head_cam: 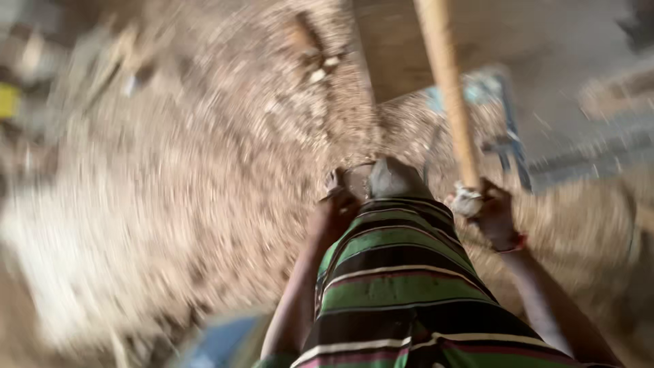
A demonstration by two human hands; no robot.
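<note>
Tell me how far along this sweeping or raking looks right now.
Done: nothing clearly; wood shavings cover most of the blurred floor, with one bare patch beyond. In hand: the right hand has a closed grip on a long wooden handle; the left hand hangs by the striped garment, its grip unclear. Left: seemingly most of the shavings.

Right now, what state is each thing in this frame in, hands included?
Wooden pole: tilted slightly off upright, its lower end gripped.
Right hand: closed around the pole's lower end.
Left hand: low by the striped garment; grip too blurred to tell.
Striped garment: worn, covering the lap.
Pile of wood shavings: loose, spread wide, blurred by motion.
</note>
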